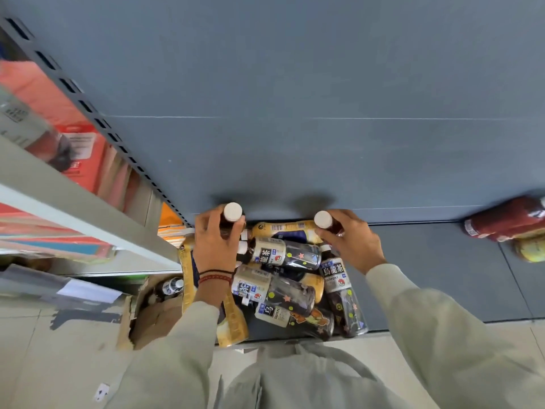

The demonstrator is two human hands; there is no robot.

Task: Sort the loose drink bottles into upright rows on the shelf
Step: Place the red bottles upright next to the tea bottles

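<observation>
Two dark tea bottles with white caps stand upright at the back of the grey shelf [427, 270]. My left hand [213, 243] grips the left bottle [232, 212] around its neck. The right bottle [323, 219] is held the same way by my right hand [352, 239]. Between and below my hands lies a heap of loose bottles on their sides: dark oolong tea bottles [284, 253] with star labels and yellow-labelled bottles [287, 228]. One dark bottle [342, 293] lies along the right of the heap.
A dark grey back panel [295, 113] rises behind the shelf. At the far right lie a red bottle [507, 222] and a yellowish one [530, 249]. Left stands a grey upright [88, 107] with slots, red packages beyond it, and a torn cardboard box [153, 314] on the floor.
</observation>
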